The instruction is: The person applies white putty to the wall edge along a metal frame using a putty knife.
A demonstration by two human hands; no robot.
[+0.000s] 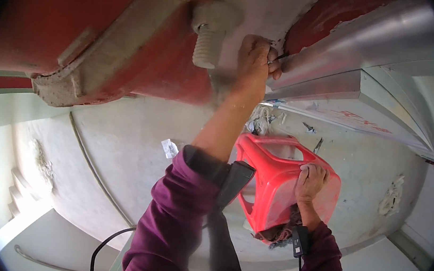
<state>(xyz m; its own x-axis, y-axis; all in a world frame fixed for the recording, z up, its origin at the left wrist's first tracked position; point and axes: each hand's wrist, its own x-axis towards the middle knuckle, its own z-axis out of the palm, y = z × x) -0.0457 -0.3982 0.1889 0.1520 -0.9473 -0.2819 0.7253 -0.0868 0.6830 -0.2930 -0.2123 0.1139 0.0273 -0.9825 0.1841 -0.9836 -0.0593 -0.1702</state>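
Observation:
My left hand (pixel 258 58) is raised at the top middle, its fingers curled around a thin dark item (pixel 283 56) that I cannot identify. It is beside the rounded edge of a grey metal panel (pixel 344 41) and a red surface with a ragged, pale border (pixel 318 22). Lower right, my right hand (pixel 311 182) rests on a red plastic stool (pixel 281 207), its fingers over the stool's upper edge. A dark, crumpled cloth (pixel 280 233) lies against the stool below that hand. Whether the stool is tilted I cannot tell.
A large red structure with a dusty pale flange (pixel 131 41) and a protruding threaded bolt (pixel 207 48) fills the upper left. Crumpled plastic (pixel 261 120) and a scrap of paper (pixel 169 148) lie on the grey floor. A hose or cable (pixel 94 169) runs across the left.

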